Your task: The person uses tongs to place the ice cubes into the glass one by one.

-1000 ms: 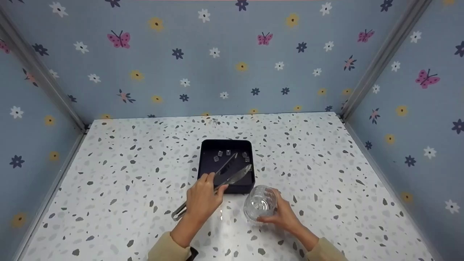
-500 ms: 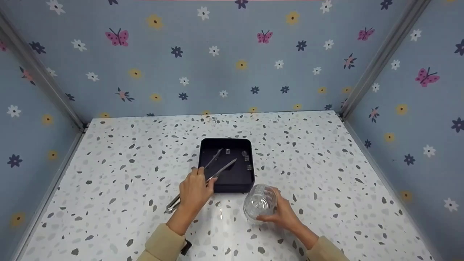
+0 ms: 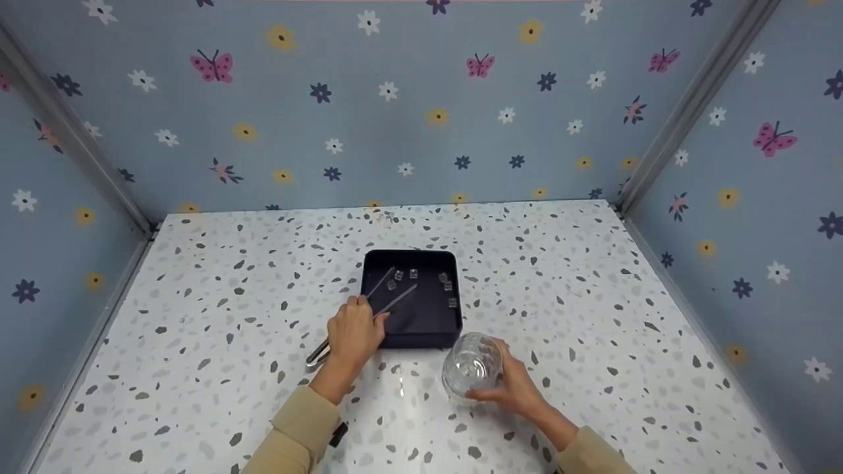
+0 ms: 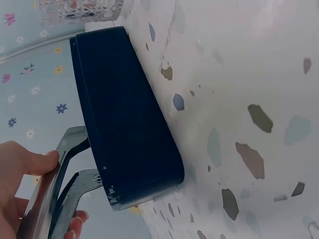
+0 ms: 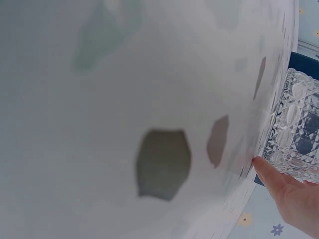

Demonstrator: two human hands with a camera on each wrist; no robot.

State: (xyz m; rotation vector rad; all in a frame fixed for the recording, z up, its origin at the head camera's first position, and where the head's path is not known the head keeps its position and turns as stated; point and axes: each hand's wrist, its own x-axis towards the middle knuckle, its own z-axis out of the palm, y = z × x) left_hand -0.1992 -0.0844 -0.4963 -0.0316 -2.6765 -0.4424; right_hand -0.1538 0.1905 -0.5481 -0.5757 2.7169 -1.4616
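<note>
Metal tongs (image 3: 399,297) are gripped in my left hand (image 3: 354,332), their parted tips inside the dark square tray (image 3: 421,340) near its left side. Small clear cubes (image 3: 413,273) lie in the tray, two of them close to the tong tips and several along the right side. In the left wrist view, thumb and fingers of the left hand (image 4: 30,184) hold the tongs (image 4: 67,174) at the tray wall (image 4: 129,109). My right hand (image 3: 517,388) grips a clear patterned glass (image 3: 473,368) just off the tray's front right corner; the right wrist view shows the glass (image 5: 299,124) upright beside the hand (image 5: 294,199).
The speckled white tabletop (image 3: 560,296) extends around the tray. Blue flowered panels (image 3: 421,99) stand at the back and on both sides, with grey posts (image 3: 698,99) at the corners.
My left hand and the tongs have moved left, from the tray's middle and right toward its left side; the tips have drawn a little closer together. The right hand and glass stay in place.
</note>
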